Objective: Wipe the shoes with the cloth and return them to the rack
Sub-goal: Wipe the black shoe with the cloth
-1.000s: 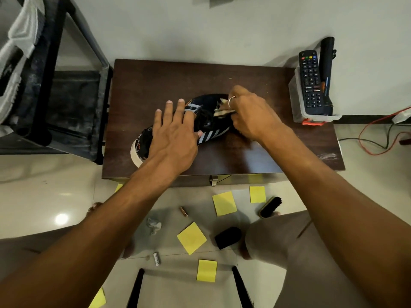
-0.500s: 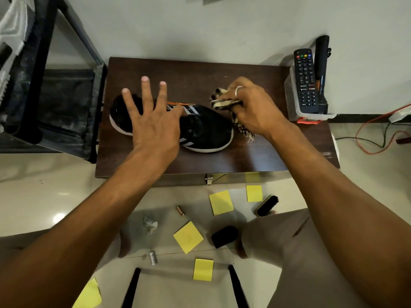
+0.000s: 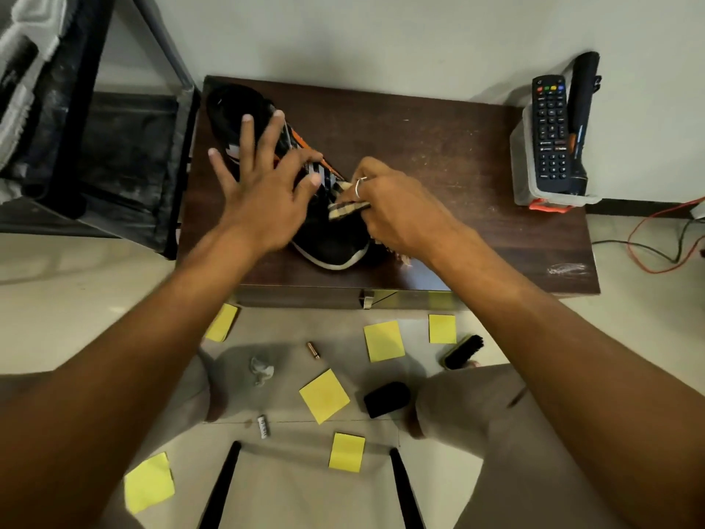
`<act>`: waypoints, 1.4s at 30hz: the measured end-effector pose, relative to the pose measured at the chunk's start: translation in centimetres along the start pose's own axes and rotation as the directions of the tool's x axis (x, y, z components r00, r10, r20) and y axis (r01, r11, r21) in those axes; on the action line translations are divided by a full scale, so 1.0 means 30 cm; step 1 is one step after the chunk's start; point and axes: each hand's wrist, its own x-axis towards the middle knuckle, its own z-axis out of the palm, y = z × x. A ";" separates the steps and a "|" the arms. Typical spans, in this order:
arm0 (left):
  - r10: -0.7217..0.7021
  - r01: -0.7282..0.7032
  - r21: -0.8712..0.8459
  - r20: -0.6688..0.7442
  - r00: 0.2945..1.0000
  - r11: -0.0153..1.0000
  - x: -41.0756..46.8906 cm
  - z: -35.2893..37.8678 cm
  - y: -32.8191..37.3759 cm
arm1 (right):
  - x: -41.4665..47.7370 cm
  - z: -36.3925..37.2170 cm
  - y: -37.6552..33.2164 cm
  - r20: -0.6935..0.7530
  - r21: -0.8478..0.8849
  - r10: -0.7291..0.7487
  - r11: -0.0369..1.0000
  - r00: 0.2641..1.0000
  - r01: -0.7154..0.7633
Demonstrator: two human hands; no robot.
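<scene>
Black sneaker (image 3: 332,238) diagonal on the wooden surface (image 3: 438,147): press your left grip (image 3: 263,192), fingers spread and released, to steady it while your right grip (image 3: 396,211), clenched on the checked cloth (image 3: 345,208), wipes its side firmly.

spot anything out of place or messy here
Yes. Yellow sticky notes lie scattered on the floor in front of the table, with a loose battery and a brush. The table's front right corner has a whitish scuff.

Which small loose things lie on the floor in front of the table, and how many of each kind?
Yellow notes: 6
Batteries: 2
Brush: 1
Black block: 1
Crumpled wrapper: 1
Total: 11
</scene>
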 end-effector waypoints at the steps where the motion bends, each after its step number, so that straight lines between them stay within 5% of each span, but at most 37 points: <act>1: 0.030 -0.025 0.101 -0.053 0.998 0.995 -0.016 0.028 -0.008 | -0.002 -0.011 -0.016 0.042 -0.032 0.007 0.999 0.999 -0.006; 6: 0.036 -0.014 0.199 -0.106 0.994 0.980 -0.010 0.065 -0.011 | -0.049 -0.051 -0.056 0.283 -0.077 0.047 0.997 0.958 -0.026; 12: 0.041 -0.019 0.190 -0.109 0.993 0.982 -0.003 0.071 -0.016 | -0.012 0.010 -0.080 -0.069 -0.121 0.102 0.987 0.992 -0.110; 15: 0.044 -0.022 0.188 -0.112 0.993 0.982 -0.005 0.071 -0.013 | 0.014 0.026 -0.086 -0.135 -0.168 0.083 0.980 0.987 -0.105; 23: 0.056 -0.029 0.214 -0.120 0.991 0.976 -0.008 0.075 -0.019 | -0.006 -0.035 -0.114 0.168 -0.213 0.100 0.975 0.981 -0.063; 31: 0.103 -0.086 0.165 -0.099 0.990 0.983 0.007 0.081 -0.039 | 0.071 0.076 -0.044 -0.269 -0.083 -0.011 0.996 0.963 -0.012; 35: 0.121 -0.111 0.110 -0.091 0.988 0.988 0.016 0.068 -0.049 | 0.094 0.088 -0.040 -0.377 0.025 0.014 1.000 0.926 -0.005; 38: 0.125 -0.112 0.102 -0.130 0.983 0.988 -0.003 0.060 -0.039 | 0.106 0.047 -0.036 -0.300 0.042 0.047 0.998 0.953 -0.036; 42: 0.016 0.031 0.200 -0.231 0.973 0.979 -0.050 0.095 -0.011 | 0.090 -0.018 -0.023 0.032 0.170 0.201 0.964 0.979 -0.204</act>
